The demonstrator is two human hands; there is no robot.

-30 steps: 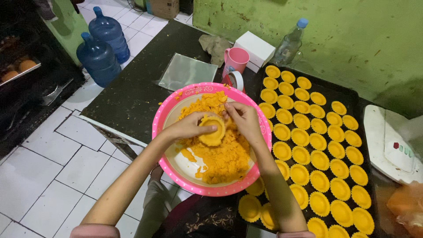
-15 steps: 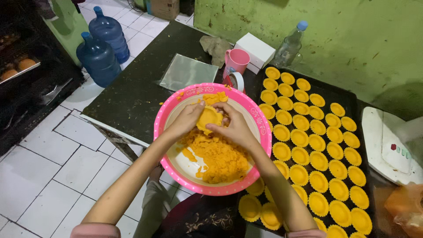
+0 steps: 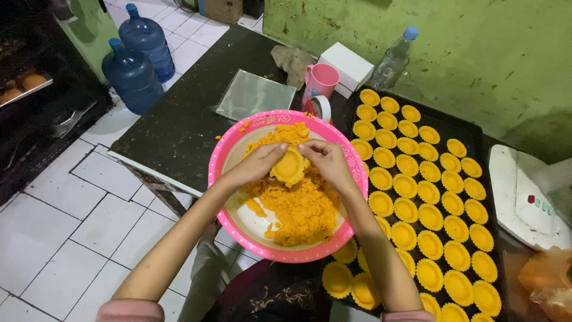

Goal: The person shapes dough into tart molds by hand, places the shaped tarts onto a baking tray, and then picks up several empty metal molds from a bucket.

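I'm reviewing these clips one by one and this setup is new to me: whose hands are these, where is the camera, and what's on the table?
There is no machine here. A camera on the person's head looks down at their own bare hands. The left hand and right hand together hold a small yellow dough cup over a pink bowl of orange dough. Beside it, a black tray carries rows of finished cups. A pink mug, white box and plastic bottle stand behind.

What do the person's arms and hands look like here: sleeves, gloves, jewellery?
Both arms are bare from the pink sleeve cuffs at the bottom edge. The left hand and right hand wear no gloves; no rings, watch or bracelet show.
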